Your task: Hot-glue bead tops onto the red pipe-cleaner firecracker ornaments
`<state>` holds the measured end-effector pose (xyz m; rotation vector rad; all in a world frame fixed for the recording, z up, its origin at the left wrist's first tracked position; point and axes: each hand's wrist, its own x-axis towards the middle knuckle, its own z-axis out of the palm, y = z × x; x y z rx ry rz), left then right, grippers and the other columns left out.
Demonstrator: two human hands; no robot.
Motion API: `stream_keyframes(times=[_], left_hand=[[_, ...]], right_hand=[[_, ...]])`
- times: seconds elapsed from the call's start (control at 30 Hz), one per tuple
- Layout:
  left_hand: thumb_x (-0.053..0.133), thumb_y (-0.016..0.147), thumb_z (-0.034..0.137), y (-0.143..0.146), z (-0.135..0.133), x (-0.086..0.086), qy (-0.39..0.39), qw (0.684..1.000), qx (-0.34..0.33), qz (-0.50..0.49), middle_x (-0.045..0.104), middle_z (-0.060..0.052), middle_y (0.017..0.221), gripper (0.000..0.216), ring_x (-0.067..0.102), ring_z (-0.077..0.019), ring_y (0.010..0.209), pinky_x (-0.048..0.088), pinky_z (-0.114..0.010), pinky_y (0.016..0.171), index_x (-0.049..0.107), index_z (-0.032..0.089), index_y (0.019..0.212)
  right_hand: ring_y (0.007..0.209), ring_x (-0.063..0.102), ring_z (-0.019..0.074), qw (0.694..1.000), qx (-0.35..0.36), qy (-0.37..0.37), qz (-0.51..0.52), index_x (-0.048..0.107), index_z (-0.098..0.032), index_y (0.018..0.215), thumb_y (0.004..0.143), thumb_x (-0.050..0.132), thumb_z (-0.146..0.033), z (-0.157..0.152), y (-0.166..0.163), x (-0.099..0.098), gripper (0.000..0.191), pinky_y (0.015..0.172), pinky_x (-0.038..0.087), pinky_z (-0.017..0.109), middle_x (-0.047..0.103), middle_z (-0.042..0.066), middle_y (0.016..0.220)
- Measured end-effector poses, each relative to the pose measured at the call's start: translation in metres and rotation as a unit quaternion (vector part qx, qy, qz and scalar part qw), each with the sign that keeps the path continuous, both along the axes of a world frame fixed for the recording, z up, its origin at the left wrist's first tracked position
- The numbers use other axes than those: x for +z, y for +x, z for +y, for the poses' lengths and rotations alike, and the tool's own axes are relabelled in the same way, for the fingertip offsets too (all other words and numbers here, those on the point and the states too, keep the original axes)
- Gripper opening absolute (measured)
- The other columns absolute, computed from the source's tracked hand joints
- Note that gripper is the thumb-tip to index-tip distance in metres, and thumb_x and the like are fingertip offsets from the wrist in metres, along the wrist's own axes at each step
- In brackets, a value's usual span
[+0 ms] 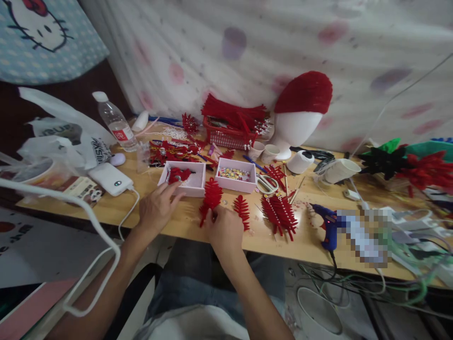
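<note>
My right hand [226,231] is closed, its fingertips pinching the lower part of a red fuzzy leaf-shaped chenille piece [213,189] at the table's front edge. My left hand [159,208] has its fingers stretched out and apart over the near edge of a pale pink box [194,189]; red pieces [177,174] lie inside. Beside my right hand is another red leaf-shaped piece [241,211]. A second pale box [235,185] holds many small yellow and coloured bits. Further right, red leaf pieces with strings of pearls [279,215] lie flat, near white-handled scissors [267,185].
A blue glue gun [330,226] with cables lies at the right. Behind stand a red basket [230,137] of red stems and a white foam head [295,125] in a red cap. A bottle [120,127] and power bank [110,179] are at the left; a white cable arcs across the left foreground.
</note>
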<state>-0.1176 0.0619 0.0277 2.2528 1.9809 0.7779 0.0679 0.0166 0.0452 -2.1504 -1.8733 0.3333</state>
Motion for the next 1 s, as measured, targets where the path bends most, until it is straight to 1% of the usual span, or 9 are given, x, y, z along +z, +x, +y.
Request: stream_keyframes(times=[0.17, 0.33, 0.5, 0.53, 0.6, 0.67, 0.73, 0.87, 1.0], left_hand=[[0.061, 0.093, 0.034, -0.005, 0.023, -0.002, -0.048, 0.995, -0.046, 0.075, 0.065, -0.009, 0.094, 0.022, 0.060, -0.0278, 0.084, 0.032, -0.033, 0.065, 0.071, 0.022, 0.108], [0.064, 0.092, 0.030, -0.020, 0.036, 0.007, -0.056, 0.991, -0.036, 0.114, 0.062, -0.007, 0.089, 0.016, 0.057, -0.0244, 0.080, 0.029, -0.031, 0.064, 0.072, 0.016, 0.095], [0.053, 0.098, 0.029, -0.032, 0.026, 0.020, -0.034, 0.991, -0.033, 0.124, 0.062, -0.004, 0.095, 0.030, 0.059, -0.0237, 0.087, 0.031, -0.029, 0.068, 0.068, 0.015, 0.120], [0.053, 0.098, 0.031, -0.028, 0.020, 0.019, -0.024, 0.992, -0.029, 0.118, 0.063, -0.005, 0.097, 0.031, 0.060, -0.0239, 0.088, 0.032, -0.029, 0.068, 0.067, 0.016, 0.123], [0.058, 0.095, 0.038, -0.012, 0.004, 0.014, -0.013, 0.996, -0.031, 0.084, 0.066, -0.006, 0.092, 0.026, 0.061, -0.0232, 0.085, 0.035, -0.030, 0.067, 0.073, 0.020, 0.106], [0.059, 0.094, 0.043, 0.012, -0.013, 0.008, -0.051, 0.992, -0.091, 0.067, 0.069, -0.007, 0.089, 0.027, 0.064, -0.0225, 0.083, 0.037, -0.030, 0.067, 0.073, 0.021, 0.088], [0.060, 0.091, 0.048, 0.038, -0.026, 0.004, -0.090, 0.988, -0.102, 0.074, 0.069, -0.008, 0.086, 0.032, 0.064, -0.0230, 0.079, 0.039, -0.030, 0.065, 0.072, 0.020, 0.085], [0.059, 0.092, 0.042, 0.068, -0.031, 0.003, -0.149, 0.976, -0.097, 0.123, 0.069, -0.009, 0.088, 0.027, 0.067, -0.0249, 0.079, 0.043, -0.032, 0.064, 0.070, 0.017, 0.088], [0.057, 0.093, 0.030, 0.069, -0.026, 0.005, -0.182, 0.972, -0.087, 0.118, 0.072, -0.007, 0.089, 0.019, 0.069, -0.0246, 0.081, 0.044, -0.032, 0.066, 0.070, 0.018, 0.086]], right_hand=[[0.065, 0.063, 0.0155, 0.997, 0.003, 0.076, 0.002, 0.064, -0.020, 0.069, 0.093, 0.054, -0.030, -0.009, 0.022, 0.006, 0.027, 0.056, 0.028, 0.025, 0.069, 0.004, 0.069], [0.063, 0.062, 0.0153, 0.997, -0.029, 0.069, -0.028, 0.064, -0.020, 0.069, 0.094, 0.052, -0.030, -0.013, 0.036, -0.005, 0.030, 0.055, 0.025, 0.027, 0.069, 0.004, 0.069], [0.065, 0.064, 0.0161, 0.998, -0.027, 0.022, -0.052, 0.067, -0.020, 0.075, 0.094, 0.053, -0.031, -0.013, 0.032, -0.021, 0.026, 0.054, 0.021, 0.028, 0.072, 0.006, 0.075], [0.065, 0.064, 0.0164, 0.998, -0.028, 0.019, -0.057, 0.067, -0.020, 0.075, 0.094, 0.052, -0.031, -0.013, 0.030, -0.023, 0.026, 0.054, 0.021, 0.028, 0.072, 0.006, 0.075], [0.063, 0.063, 0.0166, 0.997, -0.029, 0.023, -0.060, 0.066, -0.020, 0.075, 0.094, 0.052, -0.033, -0.014, 0.026, -0.026, 0.028, 0.054, 0.020, 0.028, 0.071, 0.006, 0.072], [0.061, 0.062, 0.0157, 0.997, -0.027, 0.039, -0.058, 0.066, -0.020, 0.073, 0.095, 0.051, -0.033, -0.016, 0.024, -0.027, 0.029, 0.054, 0.020, 0.028, 0.071, 0.005, 0.071], [0.059, 0.061, 0.0144, 0.996, -0.025, 0.062, -0.054, 0.065, -0.019, 0.072, 0.095, 0.051, -0.034, -0.018, 0.024, -0.029, 0.030, 0.055, 0.020, 0.028, 0.070, 0.005, 0.069], [0.055, 0.058, 0.0131, 0.994, -0.025, 0.095, -0.051, 0.063, -0.019, 0.069, 0.093, 0.055, -0.030, -0.022, 0.027, -0.033, 0.028, 0.056, 0.020, 0.028, 0.068, 0.003, 0.065], [0.057, 0.060, 0.0138, 0.993, -0.017, 0.102, -0.055, 0.064, -0.018, 0.069, 0.092, 0.056, -0.027, -0.022, 0.027, -0.037, 0.026, 0.056, 0.020, 0.029, 0.069, 0.003, 0.067]])
